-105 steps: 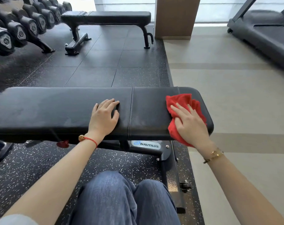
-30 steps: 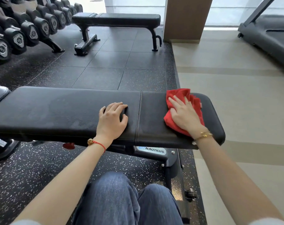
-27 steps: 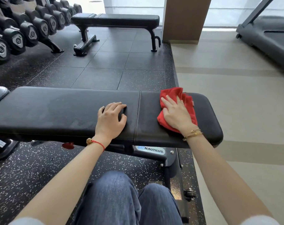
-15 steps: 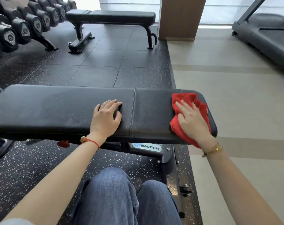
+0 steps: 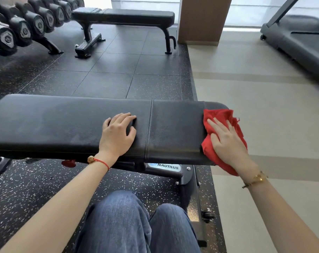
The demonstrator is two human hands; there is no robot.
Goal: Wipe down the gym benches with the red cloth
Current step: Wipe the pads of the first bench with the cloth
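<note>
- Bench (image 5: 73, 123): a black padded seat, laid crosswise in front of the person; a seam divided the long left pad from the short right pad. The label "NAUTILUS" was read on the frame beneath.
- Cloth (image 5: 220, 115): red, bunched, located at the right end of the bench, spread over the rounded end and draped down its near edge. It was judged to be placed there so that the end and edge could be wiped.
- Right hand (image 5: 228, 141): laid flat on the cloth with fingers extended toward the far side; the grip was released, the cloth being pressed and not pinched. A flat palm was judged to suit a broad wiping stroke.
- Left hand (image 5: 118, 136): rested on the long pad just left of the seam, fingers loosely bent, nothing grasped; it was judged to serve as a brace for the body.
- Second bench (image 5: 124, 16): seen well apart at the far side of the dark floor; judged not yet wiped, though this could not be told.
- Dumbbells (image 5: 23, 28): held in a row on a slanted rack at the upper left; the only holder in view, and it was filled.
- Treadmill (image 5: 301, 39): stood at the upper right on the pale floor.
- Progress: judged to be partway, with the first bench in hand.
</note>
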